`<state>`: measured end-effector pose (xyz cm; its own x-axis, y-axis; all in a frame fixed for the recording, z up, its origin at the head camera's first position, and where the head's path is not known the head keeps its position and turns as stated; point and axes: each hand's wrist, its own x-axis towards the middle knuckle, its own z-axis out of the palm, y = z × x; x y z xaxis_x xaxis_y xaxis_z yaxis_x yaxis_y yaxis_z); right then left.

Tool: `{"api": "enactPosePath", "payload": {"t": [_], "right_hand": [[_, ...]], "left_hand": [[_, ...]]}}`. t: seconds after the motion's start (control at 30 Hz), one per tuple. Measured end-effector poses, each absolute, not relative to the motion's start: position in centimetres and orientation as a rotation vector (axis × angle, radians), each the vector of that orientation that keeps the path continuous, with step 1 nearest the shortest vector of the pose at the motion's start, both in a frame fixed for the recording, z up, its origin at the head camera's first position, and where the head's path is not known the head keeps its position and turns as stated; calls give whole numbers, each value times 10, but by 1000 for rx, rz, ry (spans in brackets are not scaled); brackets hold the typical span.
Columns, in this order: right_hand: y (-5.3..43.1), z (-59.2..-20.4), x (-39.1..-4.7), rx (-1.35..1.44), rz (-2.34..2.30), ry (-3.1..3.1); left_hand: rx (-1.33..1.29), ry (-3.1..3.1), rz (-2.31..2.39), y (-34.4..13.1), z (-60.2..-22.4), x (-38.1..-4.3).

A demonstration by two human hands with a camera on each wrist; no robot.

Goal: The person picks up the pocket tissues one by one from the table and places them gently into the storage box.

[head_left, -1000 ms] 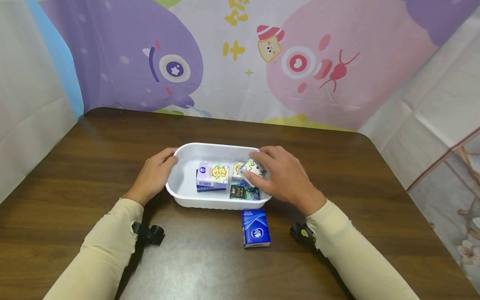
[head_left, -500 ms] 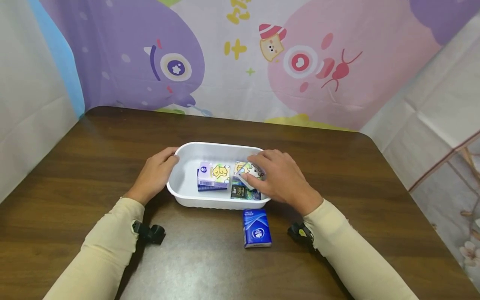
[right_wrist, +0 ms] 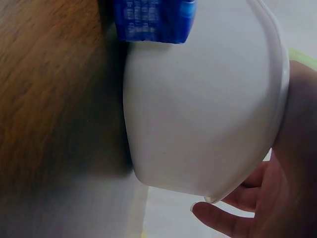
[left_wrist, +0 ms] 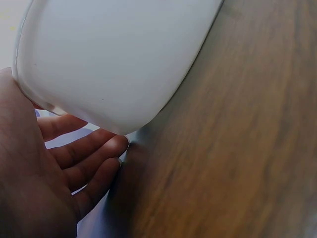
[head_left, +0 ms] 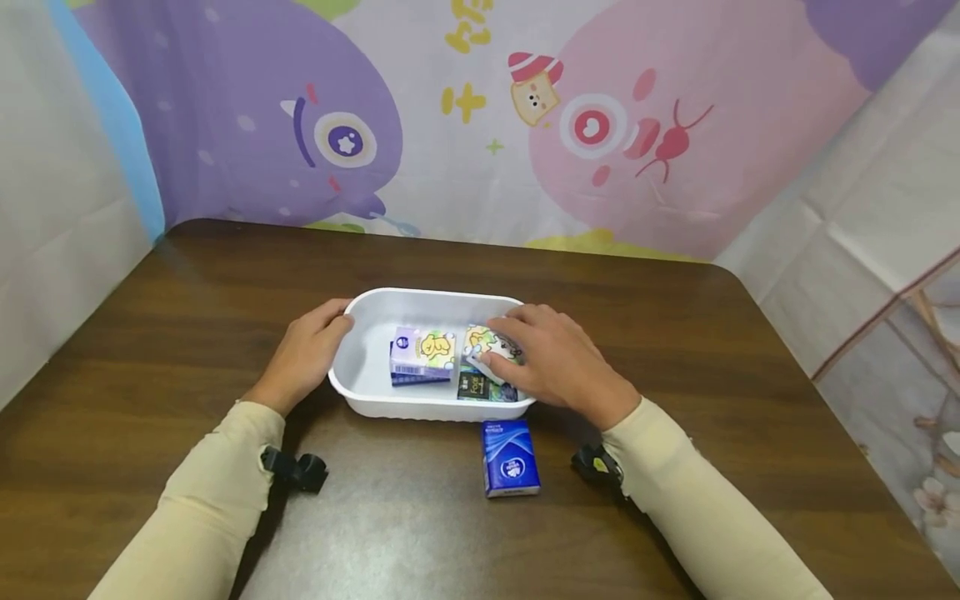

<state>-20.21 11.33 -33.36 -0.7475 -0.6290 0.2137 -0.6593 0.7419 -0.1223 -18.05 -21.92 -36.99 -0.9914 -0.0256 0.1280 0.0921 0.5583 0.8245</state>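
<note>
My left hand (head_left: 303, 354) grips the left end of a white plastic basin (head_left: 367, 358), its thumb at the rim and its fingers along the outside wall. Inside the basin's right end, my right hand (head_left: 566, 358) pinches a tissue pack (head_left: 504, 348) printed with a white cartoon dog. That pack lies low over other packs, including a black-labelled tissue pack (head_left: 476, 386). To their left, a lilac tissue pack (head_left: 423, 350) with a yellow cartoon rests on a dark blue pack (head_left: 420, 380). The right wrist view shows the basin's outer wall (right_wrist: 198, 109) and part of that hand beyond the rim.
A blue tissue pack (head_left: 512, 458) lies on the brown wooden table (head_left: 390, 525), just in front of the basin's right half. Behind the table hangs a cartoon-printed cloth (head_left: 465, 167). Black wrist straps (head_left: 296, 469) sit at both sleeve cuffs.
My right hand has moved slightly left and down with the dog-printed tissue pack, which now lies flatter over the packs beneath. My left hand stays on the basin.
</note>
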Motion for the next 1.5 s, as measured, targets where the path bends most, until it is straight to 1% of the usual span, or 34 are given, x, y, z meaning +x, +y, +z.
{"api": "enactPosePath", "payload": {"t": [0.37, 0.57, 0.8, 1.5], "right_hand": [[117, -332, -204, 1091, 367, -2783], [122, -329, -206, 1167, 329, -2741], [124, -329, -208, 1189, 290, -2757], [118, -328, -202, 1070, 188, -2703]], "left_hand": [[-47, -2660, -1410, -220, -371, -180], [-53, -2663, -1404, -220, -371, -181], [-50, -2670, -1398, -220, -370, -180], [-39, -2676, -1434, -220, -371, -180]]}}
